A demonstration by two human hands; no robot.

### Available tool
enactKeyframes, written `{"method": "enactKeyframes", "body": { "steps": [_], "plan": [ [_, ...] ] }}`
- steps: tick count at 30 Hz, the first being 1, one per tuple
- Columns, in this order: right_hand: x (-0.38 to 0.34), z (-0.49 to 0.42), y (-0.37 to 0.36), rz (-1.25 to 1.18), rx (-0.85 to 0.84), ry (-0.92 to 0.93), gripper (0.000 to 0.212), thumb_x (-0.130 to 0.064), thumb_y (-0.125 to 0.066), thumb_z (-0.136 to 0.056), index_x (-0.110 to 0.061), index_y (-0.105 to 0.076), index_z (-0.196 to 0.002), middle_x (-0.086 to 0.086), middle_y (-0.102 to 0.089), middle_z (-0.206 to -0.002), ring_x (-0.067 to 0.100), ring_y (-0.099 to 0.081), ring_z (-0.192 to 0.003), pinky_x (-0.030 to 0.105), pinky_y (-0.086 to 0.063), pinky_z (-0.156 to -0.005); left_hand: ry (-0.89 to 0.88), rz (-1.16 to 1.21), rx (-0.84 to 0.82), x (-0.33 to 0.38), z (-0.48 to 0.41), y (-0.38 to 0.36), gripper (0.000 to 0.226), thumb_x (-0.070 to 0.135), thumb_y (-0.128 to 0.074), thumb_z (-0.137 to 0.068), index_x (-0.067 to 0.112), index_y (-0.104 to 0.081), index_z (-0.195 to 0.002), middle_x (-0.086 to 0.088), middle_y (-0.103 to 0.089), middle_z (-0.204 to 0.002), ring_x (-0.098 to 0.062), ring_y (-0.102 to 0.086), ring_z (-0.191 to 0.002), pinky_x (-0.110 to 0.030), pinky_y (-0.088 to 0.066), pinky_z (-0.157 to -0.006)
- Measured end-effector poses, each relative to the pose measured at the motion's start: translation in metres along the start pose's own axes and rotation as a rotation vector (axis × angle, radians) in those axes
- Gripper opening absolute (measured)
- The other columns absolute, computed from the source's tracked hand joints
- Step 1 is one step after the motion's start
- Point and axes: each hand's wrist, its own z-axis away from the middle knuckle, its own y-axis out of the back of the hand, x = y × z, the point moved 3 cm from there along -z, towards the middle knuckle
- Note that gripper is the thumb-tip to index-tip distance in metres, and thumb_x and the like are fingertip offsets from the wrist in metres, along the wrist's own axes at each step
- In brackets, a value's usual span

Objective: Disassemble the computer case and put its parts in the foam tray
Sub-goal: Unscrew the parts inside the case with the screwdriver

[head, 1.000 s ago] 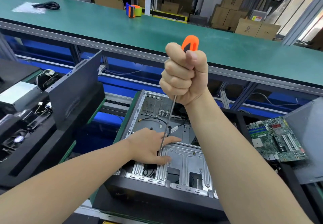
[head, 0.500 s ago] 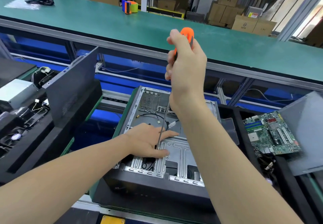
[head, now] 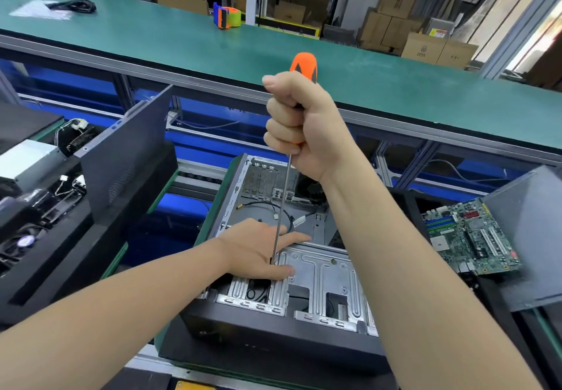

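An open computer case point(head: 240, 322) lies on its side in front of me, its silver drive bracket point(head: 322, 277) across the near half. My right hand point(head: 304, 125) grips the orange handle of a long screwdriver point(head: 281, 207), held nearly upright. Its tip meets the bracket's left part, right beside my left hand point(head: 258, 251), which rests flat on the bracket with straight fingers around the shaft. Loose cables lie inside the case behind the bracket. A black foam tray point(head: 498, 295) on the right carries a green motherboard point(head: 468, 237) and a grey side panel point(head: 529, 237).
On the left, another black foam tray point(head: 60, 268) holds a grey side panel point(head: 121, 155), a silver power supply point(head: 27, 158), a fan and wiring. A green workbench point(head: 365, 64) runs behind, with a tape dispenser point(head: 228, 18) and a black cable point(head: 73, 6). Cardboard boxes stand beyond.
My right hand has turned on the screwdriver handle, from a loosened hold half a second ago back to a full fist. The left hand stays on the bracket. My view has shifted slightly.
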Motion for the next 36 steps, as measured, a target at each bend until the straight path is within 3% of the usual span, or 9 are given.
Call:
{"method": "enactKeyframes", "body": {
  "steps": [6, 10, 13, 16, 19, 23, 29, 32, 36],
  "plan": [
    [0.004, 0.002, -0.001, -0.296, -0.558, -0.014, 0.042, -0.02, -0.069, -0.093, -0.022, -0.034, -0.071, -0.011, -0.025, -0.053, 0.009, -0.019, -0.039, 0.017, -0.018, -0.043, -0.025, 0.003, 0.016, 0.001, 0.0, 0.003, 0.08, 0.084, -0.021, -0.091, 0.042, -0.014, -0.159, 0.012, -0.033, -0.084, -0.019, -0.053, -0.064, -0.038, -0.05, -0.06],
    [0.008, 0.005, -0.011, -0.348, -0.694, -0.02, 0.037, -0.024, -0.064, -0.102, -0.021, -0.038, -0.076, -0.01, -0.03, -0.057, 0.01, -0.025, -0.041, 0.019, -0.019, -0.044, 0.008, 0.001, -0.016, 0.001, -0.002, 0.003, 0.081, 0.085, -0.029, -0.089, 0.046, -0.013, -0.158, 0.012, -0.039, -0.087, -0.015, -0.048, -0.064, -0.034, -0.043, -0.06],
    [0.01, 0.01, -0.014, -0.337, -0.642, -0.019, 0.032, -0.027, -0.064, -0.104, -0.021, -0.045, -0.079, -0.01, -0.03, -0.058, 0.01, -0.025, -0.041, 0.019, -0.023, -0.043, 0.017, 0.184, -0.142, -0.005, -0.003, 0.007, 0.093, 0.093, -0.048, -0.077, 0.058, -0.009, -0.154, 0.018, -0.052, -0.107, -0.013, -0.06, -0.083, -0.034, -0.051, -0.075],
    [0.006, 0.017, -0.014, -0.31, -0.537, -0.02, 0.025, -0.031, -0.066, -0.103, -0.016, -0.051, -0.09, -0.01, -0.028, -0.058, 0.008, -0.022, -0.041, 0.02, -0.027, -0.042, 0.015, 0.576, -0.303, -0.015, -0.001, 0.018, 0.091, 0.065, -0.081, -0.073, 0.06, -0.025, -0.144, 0.034, -0.046, -0.137, 0.012, -0.054, -0.11, -0.021, -0.041, -0.091],
    [0.0, 0.017, -0.007, -0.183, -0.374, 0.05, 0.027, -0.03, -0.06, -0.108, -0.017, -0.041, -0.092, -0.009, -0.029, -0.057, 0.006, -0.026, -0.042, 0.023, -0.033, -0.046, 0.005, 0.658, -0.368, -0.021, -0.003, 0.025, 0.067, 0.042, -0.089, -0.075, 0.046, -0.044, -0.125, 0.023, -0.053, -0.122, 0.011, -0.058, -0.086, -0.025, -0.046, -0.081],
    [-0.006, 0.021, -0.003, 0.011, -0.049, 0.106, 0.021, -0.02, -0.055, -0.108, -0.014, -0.046, -0.09, 0.002, -0.046, -0.074, 0.018, -0.043, -0.057, 0.032, -0.043, -0.063, 0.017, 0.629, -0.384, -0.028, -0.008, 0.028, 0.035, 0.038, -0.084, -0.08, 0.042, -0.059, -0.103, 0.024, -0.052, -0.12, 0.007, -0.049, -0.113, -0.033, -0.041, -0.102],
    [-0.012, 0.022, 0.002, 0.169, 0.426, 0.008, 0.035, -0.018, -0.071, -0.097, -0.018, -0.045, -0.074, 0.001, -0.038, -0.071, 0.019, -0.031, -0.055, 0.031, -0.033, -0.053, 0.039, 0.629, -0.423, -0.025, -0.008, 0.024, 0.02, 0.032, -0.081, -0.084, 0.045, -0.067, -0.086, 0.028, -0.055, -0.11, 0.016, -0.051, -0.096, -0.011, -0.033, -0.08],
    [-0.006, 0.023, -0.002, 0.107, 0.531, 0.113, 0.044, -0.014, -0.068, -0.095, -0.023, -0.034, -0.069, -0.002, -0.031, -0.062, 0.016, -0.022, -0.05, 0.03, -0.025, -0.051, 0.027, 0.633, -0.503, -0.021, -0.011, 0.026, 0.013, 0.023, -0.078, -0.087, 0.03, -0.067, -0.092, 0.015, -0.055, -0.11, 0.011, -0.053, -0.085, -0.009, -0.037, -0.073],
    [-0.002, 0.02, -0.006, 0.109, 0.336, 0.196, 0.05, -0.021, -0.066, -0.103, -0.024, -0.029, -0.069, -0.006, -0.027, -0.054, 0.018, -0.018, -0.043, 0.025, -0.023, -0.046, 0.045, 0.635, -0.532, -0.014, -0.012, 0.032, 0.019, 0.014, -0.076, -0.086, 0.024, -0.06, -0.088, -0.016, -0.059, -0.117, -0.03, -0.06, -0.1, -0.047, -0.051, -0.093]
  ]
}}
